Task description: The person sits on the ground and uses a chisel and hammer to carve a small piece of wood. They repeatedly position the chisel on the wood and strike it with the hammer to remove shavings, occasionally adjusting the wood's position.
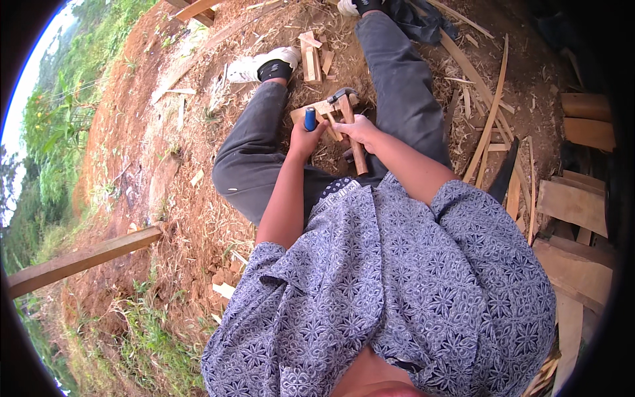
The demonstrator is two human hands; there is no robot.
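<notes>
Between my bent legs, my left hand [305, 141] is closed around a tool with an upright blue handle [310, 119]; its working end is hidden. Close beside it, my right hand [362, 131] wraps the wooden handle of a hammer [360, 161], whose dark metal head points away from me. Some fingers of this hand reach left toward a narrow pale strip of wood [334, 126] between the hands. Just beyond both hands, a light wooden block [324, 106] lies crosswise near the hammer head.
Wood shavings cover the reddish soil. Beyond my hands stand short wood pieces [311, 59] beside my left shoe [264, 65]. Long thin strips [489, 135] lie to the right, near stacked boards [572, 208]. A beam [86, 260] juts in at left, by grass [155, 337].
</notes>
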